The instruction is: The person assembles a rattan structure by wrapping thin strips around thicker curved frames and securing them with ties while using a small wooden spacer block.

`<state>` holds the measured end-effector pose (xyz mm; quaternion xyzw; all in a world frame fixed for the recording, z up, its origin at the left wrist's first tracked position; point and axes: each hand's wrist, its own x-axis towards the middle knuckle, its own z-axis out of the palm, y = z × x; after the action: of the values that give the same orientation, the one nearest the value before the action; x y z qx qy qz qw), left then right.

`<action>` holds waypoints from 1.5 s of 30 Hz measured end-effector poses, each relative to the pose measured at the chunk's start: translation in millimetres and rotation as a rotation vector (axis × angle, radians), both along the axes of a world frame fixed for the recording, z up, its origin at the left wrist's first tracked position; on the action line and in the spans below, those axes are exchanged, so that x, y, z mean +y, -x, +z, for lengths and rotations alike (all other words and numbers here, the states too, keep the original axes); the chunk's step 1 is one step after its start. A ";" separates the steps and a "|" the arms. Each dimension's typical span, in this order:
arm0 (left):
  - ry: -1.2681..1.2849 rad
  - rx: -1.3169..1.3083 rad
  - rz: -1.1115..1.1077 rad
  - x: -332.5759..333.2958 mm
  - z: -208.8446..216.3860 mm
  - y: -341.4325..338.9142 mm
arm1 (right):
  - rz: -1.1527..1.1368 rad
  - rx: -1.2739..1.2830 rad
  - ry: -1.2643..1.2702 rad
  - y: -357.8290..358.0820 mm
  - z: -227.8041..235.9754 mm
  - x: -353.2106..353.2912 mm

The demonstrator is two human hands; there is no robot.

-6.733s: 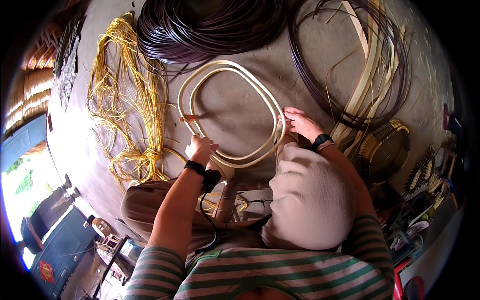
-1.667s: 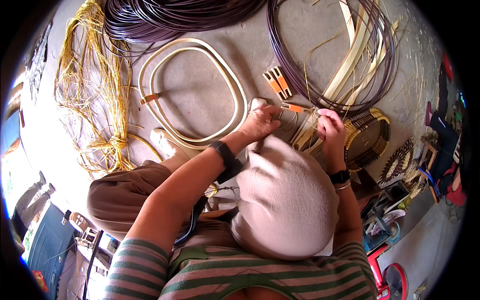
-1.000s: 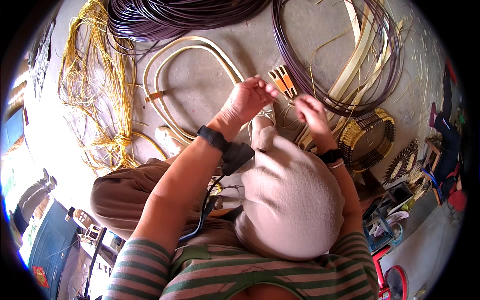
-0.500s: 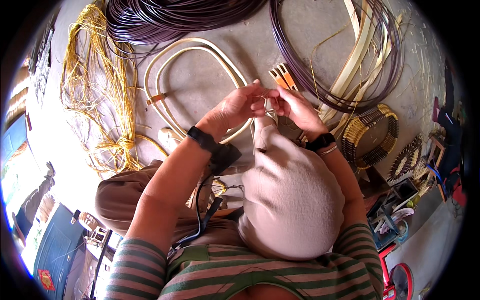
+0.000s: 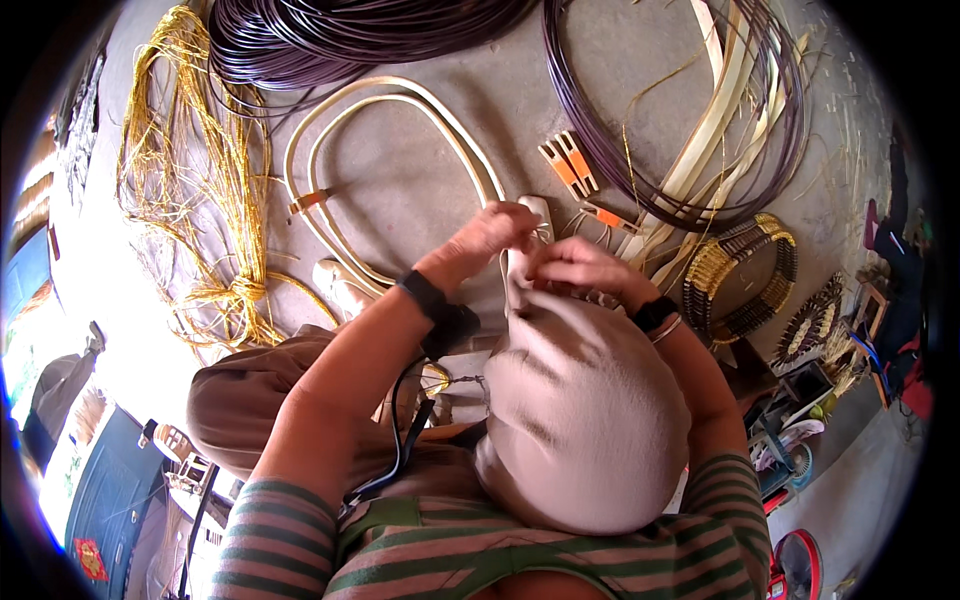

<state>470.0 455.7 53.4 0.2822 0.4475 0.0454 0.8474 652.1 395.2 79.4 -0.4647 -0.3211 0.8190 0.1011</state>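
Observation:
In front of my raised right knee, my left hand [image 5: 492, 234] is closed with its fingertips together by the foot [image 5: 537, 208]. What it may hold is too small to make out. Slightly nearer and to the right, my right hand [image 5: 588, 268] has its fingers bent and pressed together against the lower trouser leg [image 5: 590, 400]. Anything between those fingers is hidden. Just left of my left hand lies a pale double hoop [image 5: 345, 100], pinched on its left side by an orange clip [image 5: 308, 201].
Orange clips [image 5: 568, 165] lie beyond my hands. Bundled gold cord [image 5: 245, 200] is at left. Dark coils [image 5: 350, 35] lie at the back and a thinner dark coil [image 5: 570, 90] back right, by pale flat strips [image 5: 725, 120]. A woven ring [image 5: 740, 275] stands right.
Both hands have come down toward me from above the foot, and moved slightly apart. The foot and another orange clip are now uncovered. The hoop stays in place.

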 end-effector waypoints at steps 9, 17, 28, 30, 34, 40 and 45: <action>-0.626 -0.026 -0.074 -9.7 -30.5 -7.9 | 0.178 -0.534 -0.530 -7.9 -21.5 -8.7; -0.827 0.815 -0.186 -56.9 -93.6 31.7 | 0.395 -1.307 -0.717 -80.9 -90.4 -43.7; -1.007 0.962 -0.685 -71.1 -81.5 -2.4 | 0.536 -1.286 -0.679 -77.4 -128.3 -41.3; -0.908 0.893 -0.623 -73.5 -87.3 5.8 | 0.446 -1.262 -0.706 -67.1 -118.2 -34.5; -0.878 0.820 -0.531 -81.5 -89.9 18.4 | 0.194 -1.256 -0.617 -46.9 -87.1 -9.1; -0.930 0.824 -0.830 -89.1 -97.7 25.6 | -0.371 -0.651 -0.402 -41.6 -93.4 5.6; -1.200 0.872 -0.774 -99.1 -98.6 47.0 | -0.503 -0.552 -0.318 -15.9 -93.8 30.1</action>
<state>423.0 356.5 -45.2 0.8115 0.5065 -0.1316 0.2601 668.0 425.3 -14.4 -0.7096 -0.3352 0.5535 0.2788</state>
